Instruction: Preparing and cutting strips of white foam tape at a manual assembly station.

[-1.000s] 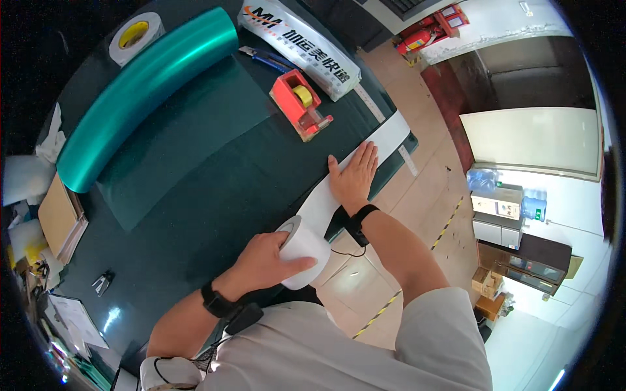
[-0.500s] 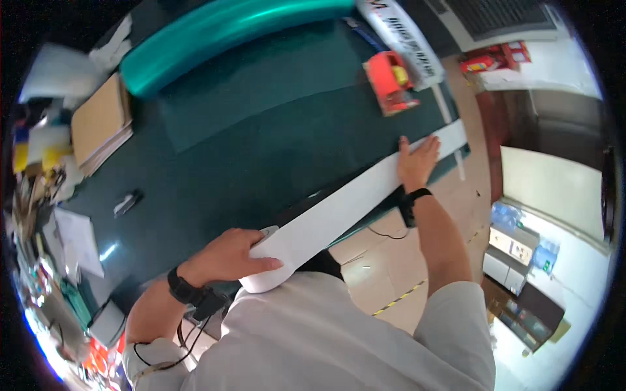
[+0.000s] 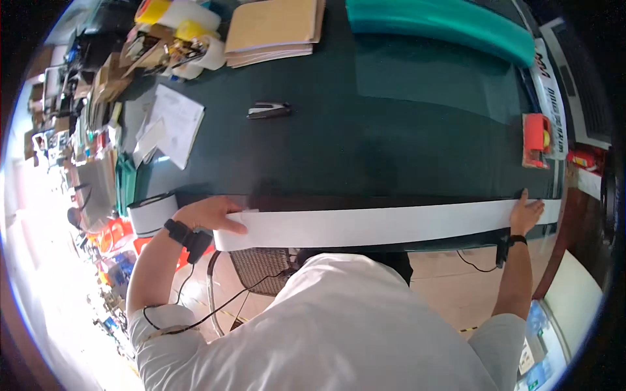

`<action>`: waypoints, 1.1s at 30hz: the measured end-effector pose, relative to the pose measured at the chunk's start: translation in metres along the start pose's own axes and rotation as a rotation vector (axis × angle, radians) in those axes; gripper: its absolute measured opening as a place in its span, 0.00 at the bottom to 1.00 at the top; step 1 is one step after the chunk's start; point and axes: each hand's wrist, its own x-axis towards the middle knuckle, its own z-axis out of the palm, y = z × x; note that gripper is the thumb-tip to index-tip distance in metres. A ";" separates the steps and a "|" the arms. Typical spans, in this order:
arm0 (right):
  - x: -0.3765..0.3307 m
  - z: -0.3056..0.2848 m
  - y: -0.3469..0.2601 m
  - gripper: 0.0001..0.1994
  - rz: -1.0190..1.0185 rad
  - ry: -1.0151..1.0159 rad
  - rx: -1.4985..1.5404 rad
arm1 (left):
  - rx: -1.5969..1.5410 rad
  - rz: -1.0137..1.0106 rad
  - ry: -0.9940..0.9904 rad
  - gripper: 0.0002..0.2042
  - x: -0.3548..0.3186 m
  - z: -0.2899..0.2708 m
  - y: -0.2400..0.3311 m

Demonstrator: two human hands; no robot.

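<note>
The left hand [image 3: 212, 214] grips a white roll [image 3: 226, 238], its fingers clamped on the rim with the thumb laid across the near face; such a hold would let the roll be controlled while its loose length lies out to the right. That length, a wide white strip [image 3: 378, 225], runs from the left fingers along the near edge of the counter [image 3: 313, 156] to just past the right fingers. Whether it is paper or film cannot be told.

The right hand [image 3: 523, 214] lies flat on the strip near its far end, palm down, thumb spread away from the other fingers and closed on nothing; it seems to serve as a weight, pinning that end so the strip stays straight and taut between the hands.

Just beyond the right fingers stands a red tape dispenser [image 3: 536, 140], apparently kept within easy reach yet off the strip. Farther beyond them lies a teal roll [image 3: 443, 26], likely set back to leave working room. A black stapler [image 3: 268, 110] sits beyond the left fingers, well apart from the strip.
</note>
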 end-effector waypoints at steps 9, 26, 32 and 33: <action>0.015 0.013 0.009 0.44 0.003 0.036 0.098 | 0.078 -0.206 0.150 0.26 -0.044 -0.024 -0.086; 0.015 0.013 0.011 0.36 -0.077 0.103 -0.045 | 0.370 -0.324 0.355 0.32 -0.041 -0.023 -0.109; -0.008 -0.054 -0.040 0.37 0.081 -0.034 0.287 | 0.494 -0.289 0.449 0.34 -0.014 -0.008 -0.148; -0.009 -0.046 -0.029 0.40 0.108 -0.039 0.241 | 0.474 -0.321 0.433 0.34 -0.019 -0.015 -0.116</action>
